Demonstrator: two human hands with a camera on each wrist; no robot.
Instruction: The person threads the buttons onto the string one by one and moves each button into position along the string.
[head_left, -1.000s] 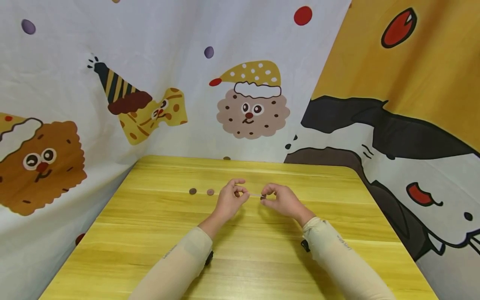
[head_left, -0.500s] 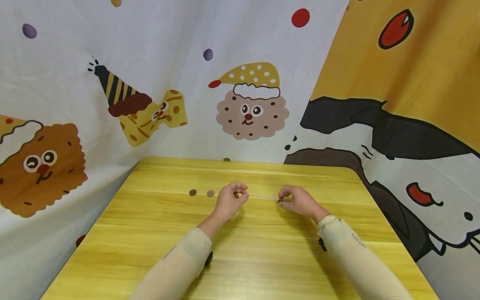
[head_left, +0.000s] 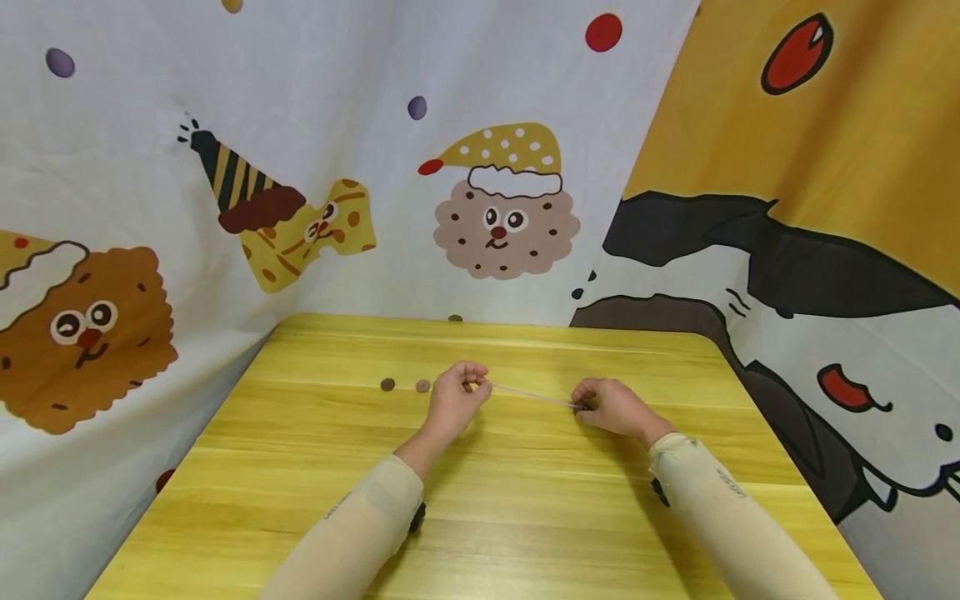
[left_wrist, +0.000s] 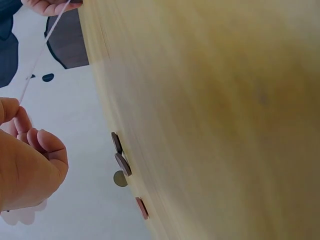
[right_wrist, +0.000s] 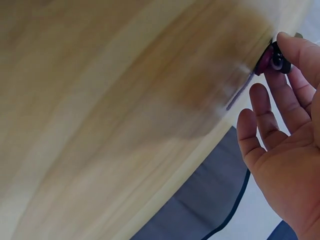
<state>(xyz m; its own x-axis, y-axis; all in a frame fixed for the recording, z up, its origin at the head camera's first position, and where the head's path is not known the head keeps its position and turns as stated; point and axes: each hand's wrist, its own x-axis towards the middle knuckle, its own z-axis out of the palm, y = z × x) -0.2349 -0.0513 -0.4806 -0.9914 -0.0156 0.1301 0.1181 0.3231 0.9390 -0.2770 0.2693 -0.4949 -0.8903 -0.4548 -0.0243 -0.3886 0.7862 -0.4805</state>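
Observation:
A thin pale string [head_left: 532, 395] runs taut between the two hands, above the table. My left hand [head_left: 455, 400] pinches one end between thumb and forefinger, its other fingers loosely curled. Held between the right thumb and fingertips is a small cluster of dark, round, button-like pieces [right_wrist: 277, 57], partly hidden by the thumb. From it the string [right_wrist: 240, 91] leads away. The right hand [head_left: 618, 407] stands to the right, its remaining fingers bent. Beyond the left hand lie a dark button [head_left: 387, 384] and a lighter brown button [head_left: 423, 386]; a further button [left_wrist: 123, 164] shows in the left wrist view.
The yellow wood-grain table [head_left: 495, 517] reaches back to a cartoon-printed curtain [head_left: 397, 275], which hangs close behind it and along both sides. Both forearms wear pale sleeves [head_left: 360, 533] and come in from the near edge.
My right hand has moved right and slightly nearer with the dark pieces, so a longer stretch of string shows between the hands. The left hand has stayed almost in place.

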